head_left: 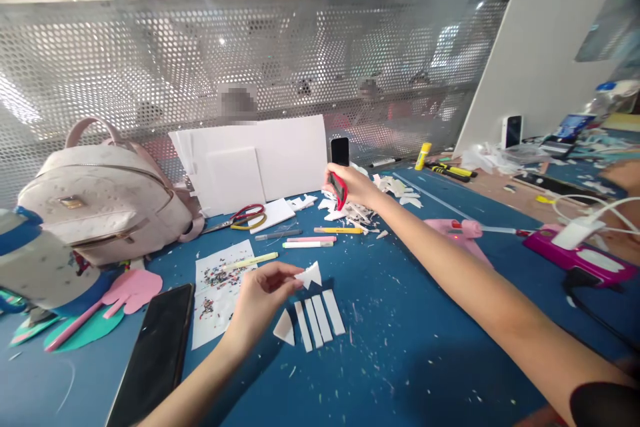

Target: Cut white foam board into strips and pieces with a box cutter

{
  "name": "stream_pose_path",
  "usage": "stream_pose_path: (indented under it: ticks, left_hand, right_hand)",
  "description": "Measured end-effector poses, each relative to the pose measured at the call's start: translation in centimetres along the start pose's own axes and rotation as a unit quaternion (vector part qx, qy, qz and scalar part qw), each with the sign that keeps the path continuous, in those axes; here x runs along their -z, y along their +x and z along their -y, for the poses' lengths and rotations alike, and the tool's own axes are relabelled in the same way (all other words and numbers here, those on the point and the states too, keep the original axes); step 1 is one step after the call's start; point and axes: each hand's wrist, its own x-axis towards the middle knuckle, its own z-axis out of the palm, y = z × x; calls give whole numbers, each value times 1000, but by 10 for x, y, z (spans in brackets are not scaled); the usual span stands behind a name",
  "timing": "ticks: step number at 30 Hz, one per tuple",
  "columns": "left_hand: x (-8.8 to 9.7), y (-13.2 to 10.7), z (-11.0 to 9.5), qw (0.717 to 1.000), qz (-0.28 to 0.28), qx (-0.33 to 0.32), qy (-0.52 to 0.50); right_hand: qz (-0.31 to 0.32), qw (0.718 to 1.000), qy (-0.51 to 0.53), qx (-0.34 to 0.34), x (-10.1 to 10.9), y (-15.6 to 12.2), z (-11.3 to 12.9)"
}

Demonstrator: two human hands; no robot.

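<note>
At the far left a pale backpack point(100, 197) stands on the blue tabletop point(390, 327), with a dark phone point(155, 353) lying nearer; together with the speckled paper sheet point(204, 332), they leave the left forearm only a narrow lane. The left hand point(257, 297) has thumb and fingertips pinched together on a notched white piece point(313, 274), held just above the strips. Below it, a white wedge point(285, 328) and four white strips point(322, 319) lie apart from one another, apparently already cut; nothing visible is joined, so any assembling looks still undone, and whether the notched piece needs more trimming I cannot tell. Pens lie crosswise beyond them. The right hand point(354, 185) is closed around a red-and-dark tool point(339, 192), its exact kind unclear, over the near-left side of the white scraps point(367, 215). The widest room for moving is right of the strips, beneath the right forearm, bounded beyond the arm by a pink glue gun point(457, 230) and a magenta power strip point(575, 259).
</note>
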Motion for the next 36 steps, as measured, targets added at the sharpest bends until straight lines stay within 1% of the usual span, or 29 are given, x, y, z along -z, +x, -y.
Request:
stream_pose_path:
  ticks: [2,4,6,7,11,15,18,20,23,27,29,32,34,36]
  left_hand:
    - [2,1,-1,1000,-15,-6,-10]
    - [3,1,-2,999,-27,-13,-17]
    - [3,0,-2,999,-32,-17,-19]
    - [2,-1,-2,999,-31,-18,-18]
    - [-9,-12,-3,1000,-1,-20,1]
    - [-30,-26,-5,998,39,-28,46]
    - [-48,-31,-9,994,60,-39,85]
    - [-57,-31,-11,991,69,-45,106]
    - [-67,-27,-14,988,66,-47,131]
    - [-73,-20,-19,983,56,-43,169]
    - [-76,-16,-21,977,77,-41,194]
    - [-78,-7,-22,960,126,-49,244]
    - [-78,-3,-22,945,142,-72,285]
    - [-77,-4,-22,929,144,-108,324]
  right_hand:
    - [49,996,79,7,1,-8,26]
    - [113,982,152,13,-2,-21,48]
    - [161,965,208,15,-6,-38,61]
    - [173,958,230,14,-8,-48,64]
    - [194,940,281,-2,-5,-91,67]
    - [205,931,302,-25,3,-131,61]
    - [222,923,310,-44,-1,-151,51]
    - [231,920,312,-55,-6,-159,43]
    - [239,918,311,-59,-12,-163,34]
    - [231,922,307,-52,-13,-164,28]
    - [204,930,299,-56,-11,-164,27]
    - [154,946,278,-66,-8,-168,27]
    - [135,953,262,-67,-7,-172,28]
    - [126,959,245,-63,-7,-178,30]
